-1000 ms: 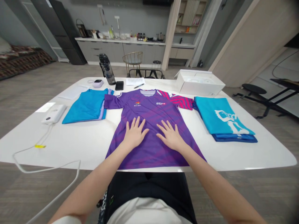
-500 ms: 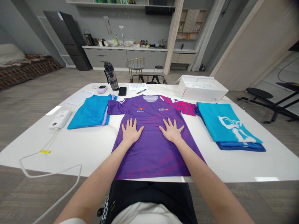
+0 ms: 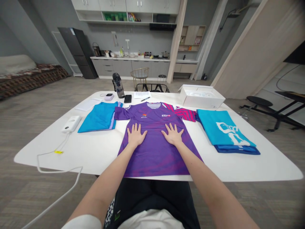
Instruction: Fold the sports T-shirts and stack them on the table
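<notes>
A purple short-sleeved T-shirt (image 3: 154,152) lies spread out, front up, on the white table (image 3: 95,159), its collar pointing away from me and its hem near the front edge. My left hand (image 3: 136,136) rests flat on the left side of the chest, fingers spread. On the right side of the chest my right hand (image 3: 172,135) lies flat too, fingers apart. The shirt's right sleeve, striped in pink, reaches a stack of folded blue shirts (image 3: 212,125). Near its left sleeve sit more folded blue and lilac clothes (image 3: 97,117).
A white power strip (image 3: 71,124) with a trailing cable stands at the left. Along the back are a water bottle (image 3: 118,86), a black phone (image 3: 128,99), a lilac device (image 3: 109,97), a pen (image 3: 145,99), paper (image 3: 142,95) and an open white box (image 3: 202,98).
The camera view has tilted up slightly, showing more of the wall cabinets. Both hands stay flat on the purple T-shirt in nearly the same places.
</notes>
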`<state>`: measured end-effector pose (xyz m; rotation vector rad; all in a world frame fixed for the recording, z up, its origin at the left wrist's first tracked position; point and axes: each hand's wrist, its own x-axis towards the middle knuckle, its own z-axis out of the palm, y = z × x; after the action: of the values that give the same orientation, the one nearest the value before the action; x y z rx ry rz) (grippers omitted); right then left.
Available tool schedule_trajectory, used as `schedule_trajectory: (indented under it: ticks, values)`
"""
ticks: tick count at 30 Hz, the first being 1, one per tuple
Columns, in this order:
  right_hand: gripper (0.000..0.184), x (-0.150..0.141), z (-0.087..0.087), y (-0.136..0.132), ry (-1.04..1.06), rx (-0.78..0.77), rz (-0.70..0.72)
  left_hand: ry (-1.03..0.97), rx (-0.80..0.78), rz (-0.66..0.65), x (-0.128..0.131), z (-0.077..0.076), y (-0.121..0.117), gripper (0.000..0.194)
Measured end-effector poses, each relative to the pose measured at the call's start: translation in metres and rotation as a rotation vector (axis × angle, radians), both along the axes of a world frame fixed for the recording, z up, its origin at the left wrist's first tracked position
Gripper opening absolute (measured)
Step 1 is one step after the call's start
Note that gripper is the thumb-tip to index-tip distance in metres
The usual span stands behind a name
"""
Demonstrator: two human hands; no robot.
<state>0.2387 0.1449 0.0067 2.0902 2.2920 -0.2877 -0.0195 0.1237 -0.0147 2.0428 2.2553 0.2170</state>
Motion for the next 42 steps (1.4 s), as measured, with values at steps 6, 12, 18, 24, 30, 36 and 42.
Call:
schedule_trajectory:
  ticks: [6,12,18,24,30,36,42]
  values:
    - [0.076,-0.003,0.003,0.002,-0.012,-0.005,-0.015,-0.002,0.003,0.003,0.000,0.000,0.001,0.085]
    - [0.074,-0.004,0.004,0.005,-0.035,-0.018,-0.008,0.001,0.006,-0.005,0.000,0.000,0.006,0.084]
    - [0.073,-0.005,0.000,-0.001,-0.025,-0.004,-0.033,0.030,0.027,-0.003,0.001,-0.003,0.002,0.083]
    - [0.073,-0.002,-0.010,-0.003,-0.014,0.024,-0.033,0.057,0.045,-0.030,0.003,-0.004,0.003,0.086]
    - [0.072,-0.001,-0.013,-0.003,-0.033,0.008,-0.034,0.015,0.064,-0.191,0.015,-0.004,0.021,0.079]
    - [0.075,0.007,-0.003,0.008,0.005,0.032,0.004,-0.021,0.087,-0.184,0.023,0.007,0.041,0.075]
    - [0.059,0.062,0.020,0.094,-0.025,0.313,-0.067,-0.444,0.227,-0.280,0.040,0.039,0.137,0.047]
